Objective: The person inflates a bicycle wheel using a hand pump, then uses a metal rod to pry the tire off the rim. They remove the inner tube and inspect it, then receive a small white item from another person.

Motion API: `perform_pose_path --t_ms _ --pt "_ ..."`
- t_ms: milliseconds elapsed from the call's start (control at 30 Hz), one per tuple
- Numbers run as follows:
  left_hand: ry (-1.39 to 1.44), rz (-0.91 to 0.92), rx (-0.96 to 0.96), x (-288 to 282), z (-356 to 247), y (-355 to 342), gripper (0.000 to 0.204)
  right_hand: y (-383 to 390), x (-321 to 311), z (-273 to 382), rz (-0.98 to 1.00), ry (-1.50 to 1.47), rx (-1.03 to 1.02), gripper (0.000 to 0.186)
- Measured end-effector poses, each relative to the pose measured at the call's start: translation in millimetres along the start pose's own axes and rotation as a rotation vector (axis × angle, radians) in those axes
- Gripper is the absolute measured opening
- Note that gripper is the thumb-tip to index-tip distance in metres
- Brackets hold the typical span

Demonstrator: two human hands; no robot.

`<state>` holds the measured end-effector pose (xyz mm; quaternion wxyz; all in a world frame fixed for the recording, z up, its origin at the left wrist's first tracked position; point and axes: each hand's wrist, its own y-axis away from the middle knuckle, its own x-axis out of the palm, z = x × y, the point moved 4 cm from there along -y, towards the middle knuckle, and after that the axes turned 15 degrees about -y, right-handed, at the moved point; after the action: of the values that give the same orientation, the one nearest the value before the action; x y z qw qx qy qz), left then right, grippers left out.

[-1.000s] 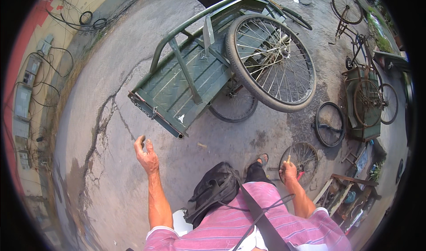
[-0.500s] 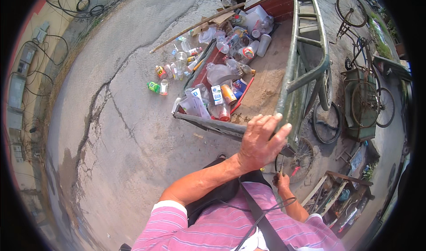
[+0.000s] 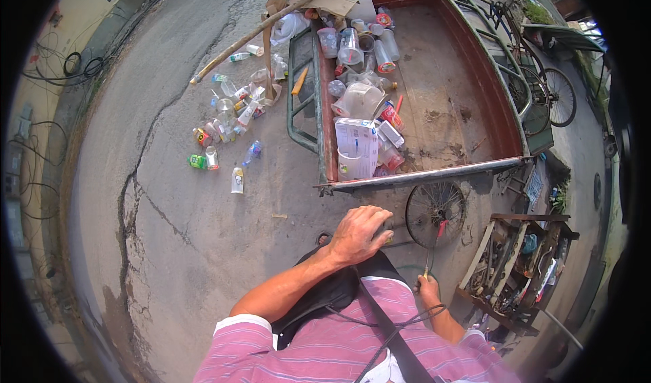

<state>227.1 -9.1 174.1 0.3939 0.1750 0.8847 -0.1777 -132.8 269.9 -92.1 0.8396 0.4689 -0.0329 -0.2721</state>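
Observation:
My left hand (image 3: 363, 234) hangs in the air just in front of the near edge of the cart bed (image 3: 434, 173). Its fingers are loosely bent, with the thumb apart, and it holds nothing. Low on the right, my right hand (image 3: 427, 291) is closed round a thin tool with a yellowish handle (image 3: 426, 273), its exact kind unclear. A spoked wheel (image 3: 436, 213) stands under the bed's near edge, with a red piece (image 3: 441, 228) in front of it. Inside the red-walled bed, plastic cups, bottles and a clear tub (image 3: 361, 100) are heaped along the left side.
Several bottles (image 3: 237, 179) lie scattered on the cracked pavement left of the cart. A long wooden pole (image 3: 251, 37) crosses above them. To the right stand a wooden toolbox (image 3: 519, 268) full of parts and a bicycle wheel (image 3: 559, 97).
The tilted cart bed has come down level and swung right. My left hand has let go of its rail and drawn back. More bottles now lie on the ground.

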Motion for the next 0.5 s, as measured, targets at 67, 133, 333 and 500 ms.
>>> perform_pose_path --t_ms 67,133,333,500 --pt "0.009 0.043 -0.065 -0.3 12.7 8.9 0.040 -0.6 -6.5 7.4 -0.006 0.048 -0.003 0.020" --pt "-0.011 0.057 -0.132 0.2 30.0 20.1 0.037 -10.9 -11.9 3.6 -0.040 -0.015 -0.009 0.021" --pt "0.066 0.068 -0.353 4.0 57.1 42.2 0.034 -17.9 -6.4 28.4 -0.035 0.007 0.012 0.021" --pt "0.021 0.137 -0.402 12.2 79.8 55.1 0.037 -42.3 -11.2 19.2 0.008 0.092 0.001 0.021"
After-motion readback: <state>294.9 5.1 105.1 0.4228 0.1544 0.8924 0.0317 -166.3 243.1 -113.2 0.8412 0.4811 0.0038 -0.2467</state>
